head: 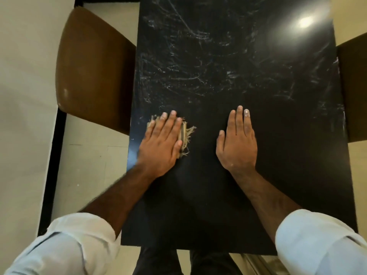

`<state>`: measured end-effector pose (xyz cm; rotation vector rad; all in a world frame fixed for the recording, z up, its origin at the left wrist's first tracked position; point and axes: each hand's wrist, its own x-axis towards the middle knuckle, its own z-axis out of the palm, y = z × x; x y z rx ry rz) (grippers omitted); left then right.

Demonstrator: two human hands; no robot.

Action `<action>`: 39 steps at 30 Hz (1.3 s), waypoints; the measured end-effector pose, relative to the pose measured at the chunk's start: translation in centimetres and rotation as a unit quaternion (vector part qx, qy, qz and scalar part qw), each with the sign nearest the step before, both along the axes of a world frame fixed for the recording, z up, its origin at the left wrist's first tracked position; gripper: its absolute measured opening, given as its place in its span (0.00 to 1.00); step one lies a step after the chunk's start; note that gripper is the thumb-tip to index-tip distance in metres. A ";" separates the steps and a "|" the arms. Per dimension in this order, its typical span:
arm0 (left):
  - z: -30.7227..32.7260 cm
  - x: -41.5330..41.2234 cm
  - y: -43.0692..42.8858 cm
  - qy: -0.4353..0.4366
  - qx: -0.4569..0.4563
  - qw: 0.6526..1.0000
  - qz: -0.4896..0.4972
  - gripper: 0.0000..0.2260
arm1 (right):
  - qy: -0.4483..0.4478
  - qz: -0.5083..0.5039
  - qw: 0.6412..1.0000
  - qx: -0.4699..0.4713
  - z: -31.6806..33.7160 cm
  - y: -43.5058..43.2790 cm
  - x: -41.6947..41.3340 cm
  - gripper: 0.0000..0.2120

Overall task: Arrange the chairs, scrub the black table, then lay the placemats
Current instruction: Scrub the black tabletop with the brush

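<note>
Near edge: two forearms in rolled pale sleeves [65, 243] reach over the black tabletop [208, 205]. Left hand [160, 143] lies flat, fingers together, pressing a frayed tan scrub pad [185, 135] onto the tabletop near its left edge; no grasp closed around it. Right hand [237, 141] rests palm down, fingers extended and close together, holding nothing, apart from the pad. Farther on, whitish smears [188, 66] cover the surface. Brown chair [93, 64] stands at the left side, another brown chair [353, 92] at the right
</note>
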<state>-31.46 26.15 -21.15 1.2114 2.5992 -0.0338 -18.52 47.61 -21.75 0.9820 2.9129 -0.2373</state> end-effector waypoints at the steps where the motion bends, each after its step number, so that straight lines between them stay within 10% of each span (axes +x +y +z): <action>1: 0.0 -1.2 -0.6 -0.001 0.000 1.000 0.024 0.32 | -0.002 -0.001 1.000 0.001 0.0 -0.1 -0.1 0.35; 14: -0.5 -0.3 3.4 -0.016 0.031 0.999 -0.021 0.32 | -0.005 0.004 1.000 0.018 -0.2 -0.2 -0.1 0.35; 23: -0.5 -6.7 0.3 0.017 0.025 0.989 0.147 0.31 | -0.005 -0.009 1.000 0.015 -0.2 -0.2 -0.3 0.35; 30: -0.6 -3.2 12.4 0.018 0.068 0.997 0.027 0.32 | 0.005 -0.003 1.000 0.021 -0.6 -0.1 0.0 0.35; 39: -0.9 -3.6 3.7 0.009 0.023 0.999 0.035 0.31 | 0.003 -0.008 1.000 0.000 -0.2 0.0 -0.1 0.35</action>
